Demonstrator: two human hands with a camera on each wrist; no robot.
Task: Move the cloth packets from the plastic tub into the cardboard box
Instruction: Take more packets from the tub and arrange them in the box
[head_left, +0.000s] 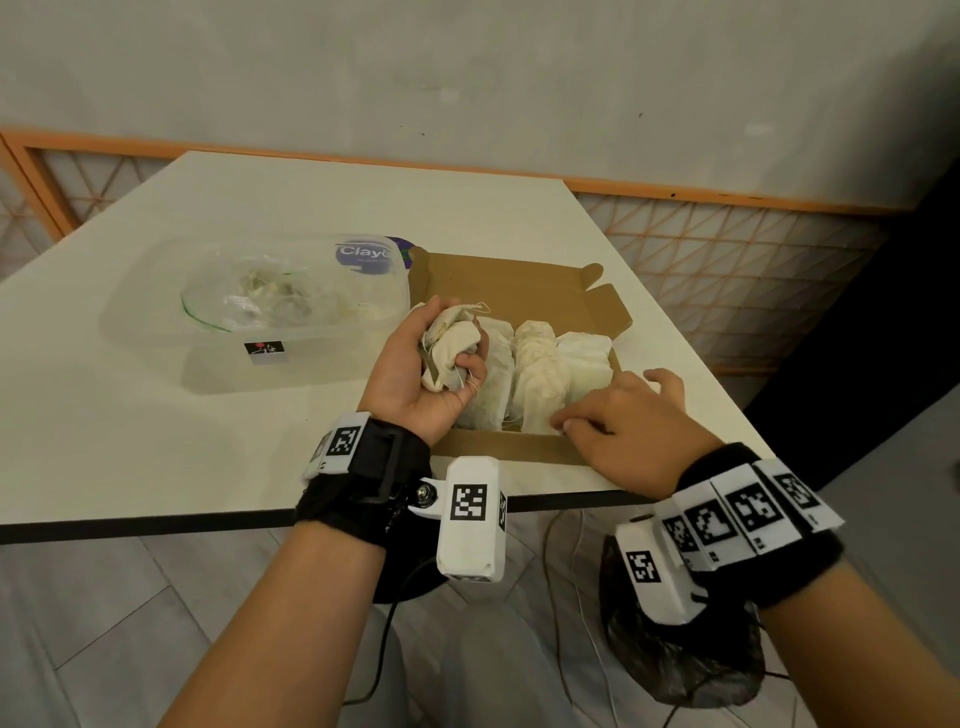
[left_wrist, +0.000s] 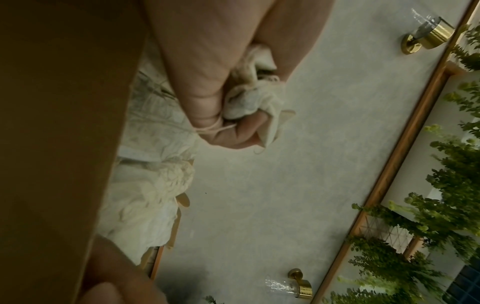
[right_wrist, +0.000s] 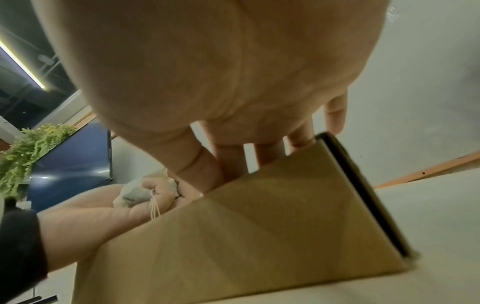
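Right hand (head_left: 628, 421) nearest: fingers loosely spread over box (head_left: 498, 447) near rim, steadying it, gripping nothing. Left hand (head_left: 421, 364) palm up above box, fingers curled round bunch of packets (head_left: 452, 343). Box holds rows of packets already, looks nearly full. Tub (head_left: 249, 312) beyond, left: few packets left inside, by appearance. Task judged mostly done.

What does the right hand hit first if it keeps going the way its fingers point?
The packets in the box. The right hand rests on the near wall of the box, fingers reaching over it toward the rows inside. Whether the fingertips already touch them is unclear from these views.
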